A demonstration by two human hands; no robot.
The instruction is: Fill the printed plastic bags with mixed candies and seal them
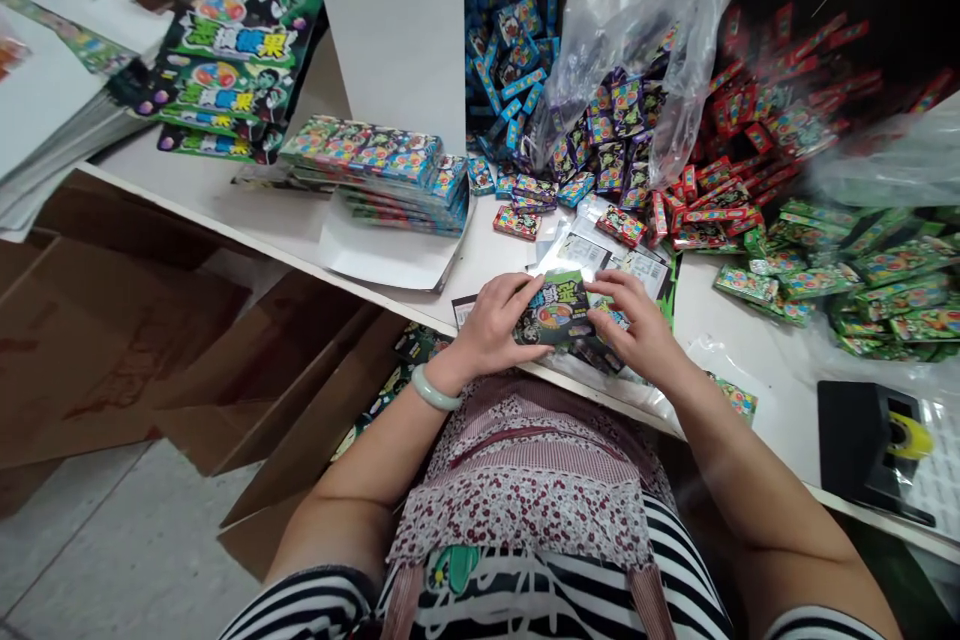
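Note:
A dark candy pouch [556, 312] with a green top and bright lettering is held in front of my body, over the table's front edge. My left hand [495, 322] grips its left side, thumb along the bottom and fingers at the upper edge. My right hand [636, 328] has its fingers bent around the pouch's right edge. A colourful patch shows under those fingers; I cannot tell what it is. Beneath the hands lie flat pouches with printed labels [646, 266]. Two small red candy boxes, a left one [516, 222] and a right one [621, 226], lie just behind.
Heaps of small blue [517, 50], purple [619, 135], red [720, 200] and green [900, 280] boxes spread across the back and right. Clear plastic [637, 10] covers some. Stacked boxes [375, 160] and green pouches [232, 50] stand left. A tape dispenser [862, 440] sits right; cartons [112, 350] stand below.

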